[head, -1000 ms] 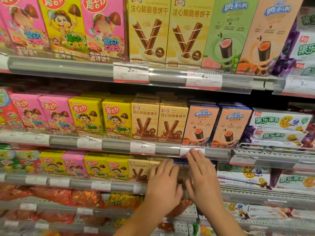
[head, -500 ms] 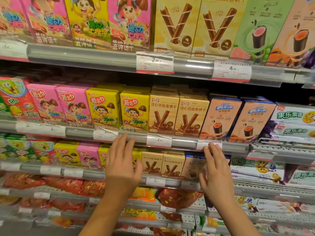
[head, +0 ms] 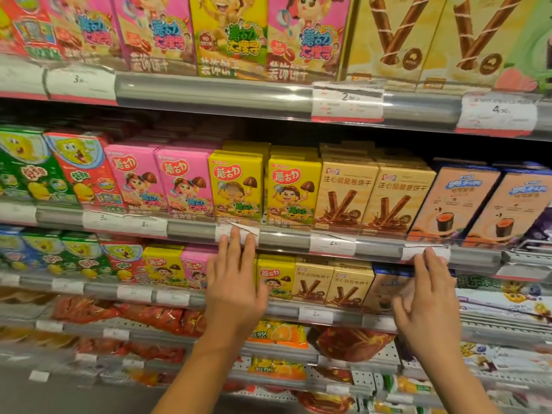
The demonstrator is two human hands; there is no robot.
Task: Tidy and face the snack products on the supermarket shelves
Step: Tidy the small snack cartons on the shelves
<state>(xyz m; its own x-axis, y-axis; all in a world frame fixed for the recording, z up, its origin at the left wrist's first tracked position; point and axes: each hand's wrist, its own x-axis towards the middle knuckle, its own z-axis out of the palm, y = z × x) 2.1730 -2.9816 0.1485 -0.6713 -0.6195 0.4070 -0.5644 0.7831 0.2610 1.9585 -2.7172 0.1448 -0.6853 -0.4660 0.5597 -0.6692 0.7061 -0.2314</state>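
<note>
Fingers of both hands straight, now higher, tips on the middle shelf rail (head: 283, 237): left hand (head: 236, 288), right hand (head: 427, 303).

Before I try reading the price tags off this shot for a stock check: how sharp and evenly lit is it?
Head view: wide-angle bend curves the shelf rails; the left edge smears with motion blur, and the right hand is ghosted. Glare streaks the clear tag strip. The left hand and yellow boxes are fairly crisp; price tags show big digits only, small print unreadable.
</note>
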